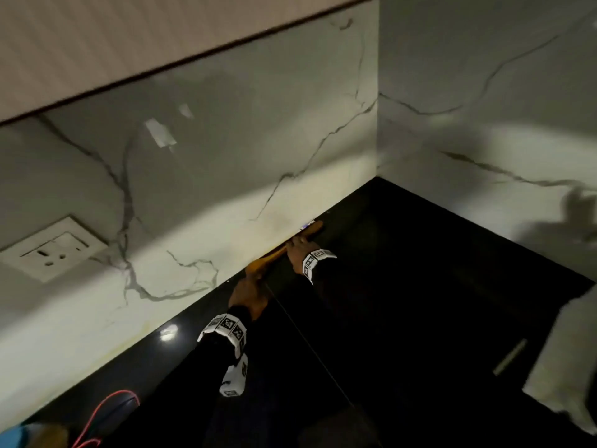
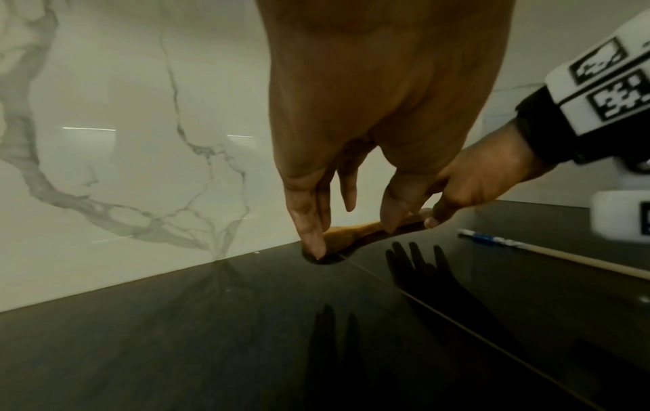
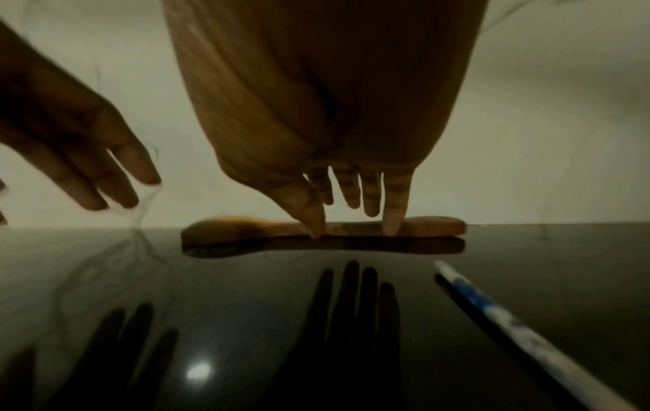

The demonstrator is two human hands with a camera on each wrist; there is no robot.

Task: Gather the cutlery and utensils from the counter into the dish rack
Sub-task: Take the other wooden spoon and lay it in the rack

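A wooden spoon (image 1: 284, 248) lies flat on the black counter (image 1: 420, 286), tight against the marble backsplash. My right hand (image 1: 298, 245) reaches down onto its handle. In the right wrist view the thumb and one straight finger touch the wooden spoon (image 3: 351, 229), which still lies on the counter. My left hand (image 1: 250, 292) hovers with straight fingers over the bowl end of the spoon (image 2: 351, 236) and holds nothing. A thin stick with a blue and white wrapper (image 3: 492, 314) lies just right of the spoon. No dish rack is in view.
The counter ends in a corner of two marble walls (image 1: 378, 176). A wall socket (image 1: 51, 247) sits at the left. A white object (image 1: 565, 350) stands at the counter's right edge. A red cable (image 1: 106, 412) lies at the near left.
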